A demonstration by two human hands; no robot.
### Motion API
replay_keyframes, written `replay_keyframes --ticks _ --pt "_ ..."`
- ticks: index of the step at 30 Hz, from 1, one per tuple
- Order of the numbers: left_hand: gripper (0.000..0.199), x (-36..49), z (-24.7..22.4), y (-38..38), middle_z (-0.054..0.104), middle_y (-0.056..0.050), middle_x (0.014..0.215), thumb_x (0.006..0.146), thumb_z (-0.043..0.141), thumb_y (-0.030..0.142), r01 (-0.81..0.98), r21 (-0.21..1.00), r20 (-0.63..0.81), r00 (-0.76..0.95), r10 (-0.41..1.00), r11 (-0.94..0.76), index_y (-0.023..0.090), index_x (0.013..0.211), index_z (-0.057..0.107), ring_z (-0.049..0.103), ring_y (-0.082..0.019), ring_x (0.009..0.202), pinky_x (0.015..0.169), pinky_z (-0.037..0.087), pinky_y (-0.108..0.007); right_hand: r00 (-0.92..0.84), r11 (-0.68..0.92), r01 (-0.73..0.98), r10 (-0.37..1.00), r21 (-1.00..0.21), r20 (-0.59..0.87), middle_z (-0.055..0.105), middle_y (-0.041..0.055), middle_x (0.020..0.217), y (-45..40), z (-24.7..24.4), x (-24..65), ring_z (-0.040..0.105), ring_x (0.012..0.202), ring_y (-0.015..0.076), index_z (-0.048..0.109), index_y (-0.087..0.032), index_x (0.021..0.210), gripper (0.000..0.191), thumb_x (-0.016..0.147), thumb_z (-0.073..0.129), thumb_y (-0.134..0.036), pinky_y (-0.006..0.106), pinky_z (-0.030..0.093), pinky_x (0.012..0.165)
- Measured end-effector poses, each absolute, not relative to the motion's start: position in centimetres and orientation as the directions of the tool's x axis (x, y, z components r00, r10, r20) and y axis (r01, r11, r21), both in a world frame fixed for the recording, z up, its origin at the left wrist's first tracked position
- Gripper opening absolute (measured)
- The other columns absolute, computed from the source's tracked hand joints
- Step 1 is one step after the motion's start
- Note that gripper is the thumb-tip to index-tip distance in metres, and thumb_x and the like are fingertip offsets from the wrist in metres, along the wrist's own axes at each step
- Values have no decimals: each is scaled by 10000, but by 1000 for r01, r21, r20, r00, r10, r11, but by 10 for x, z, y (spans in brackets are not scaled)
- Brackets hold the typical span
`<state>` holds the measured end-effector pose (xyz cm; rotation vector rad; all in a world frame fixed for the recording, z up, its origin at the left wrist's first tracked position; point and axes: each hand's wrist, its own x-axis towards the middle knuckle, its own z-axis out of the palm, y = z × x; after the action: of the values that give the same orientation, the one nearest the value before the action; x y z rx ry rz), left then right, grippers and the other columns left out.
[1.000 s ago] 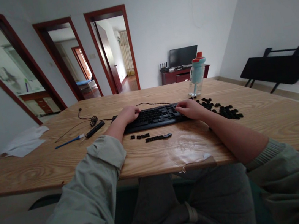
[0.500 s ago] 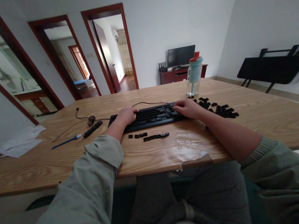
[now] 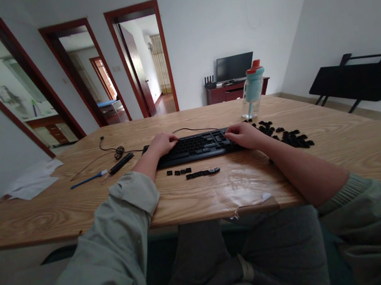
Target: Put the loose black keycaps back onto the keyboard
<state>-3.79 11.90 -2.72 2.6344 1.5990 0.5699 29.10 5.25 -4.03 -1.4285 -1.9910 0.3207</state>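
A black keyboard point(image 3: 195, 147) lies across the wooden table in front of me, with part of its key area looking bare. My left hand point(image 3: 163, 144) is closed over its left end, fingers curled at the far side. At the right part of the keyboard my right hand point(image 3: 244, 135) has thumb and fingers pinched together; whatever is between the fingertips is too small to see. Between me and the keyboard lie a short row of black keycaps point(image 3: 201, 174) and a few more keycaps point(image 3: 183, 171). A loose heap of keycaps point(image 3: 295, 139) spreads beyond my right wrist.
Behind the heap stands a clear water bottle point(image 3: 252, 91) with a red lid. Left of the keyboard are a blue-handled brush point(image 3: 88, 179), a black stick-like tool point(image 3: 121, 163) and a coiled cable point(image 3: 119, 152). White paper point(image 3: 35, 182) lies at the table's left side.
The whole view has shifted slightly, so things appear a little further right. Both hands stay at the keyboard, the right one with only a slight change at its fingers.
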Motion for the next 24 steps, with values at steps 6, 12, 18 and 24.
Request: replay_keyframes --ticks 6,12,18,24 --pt "260 -40 -28 124 765 -62 1069 898 604 263 860 147 295 434 851 -489 212 1093 767 695 -211 1005 894 508 -292 -185 374 741 912 -558 366 623 37 611 53 -41 292 532 601 168 679 -151 721 303 811 530 -398 297 380 603" --pt "265 -39 -29 126 766 -77 1056 896 594 260 862 88 298 455 839 -499 210 1087 772 695 -228 986 894 508 -314 -193 379 743 910 -551 366 615 37 603 53 -41 291 528 603 171 680 -151 720 305 809 530 -401 300 374 597" --pt "241 -41 -34 125 771 -64 1023 883 620 239 828 275 340 391 855 -488 195 1066 771 698 -197 942 890 512 -290 -199 387 743 907 -547 370 615 35 603 53 -41 292 522 600 167 674 -152 703 305 810 528 -397 302 376 604" --pt "254 -40 -33 126 770 -72 1025 884 613 249 834 244 327 409 852 -494 198 1077 770 700 -205 938 889 510 -298 -189 378 748 909 -545 372 625 35 615 53 -42 291 527 609 169 683 -152 719 298 811 533 -393 300 379 605"
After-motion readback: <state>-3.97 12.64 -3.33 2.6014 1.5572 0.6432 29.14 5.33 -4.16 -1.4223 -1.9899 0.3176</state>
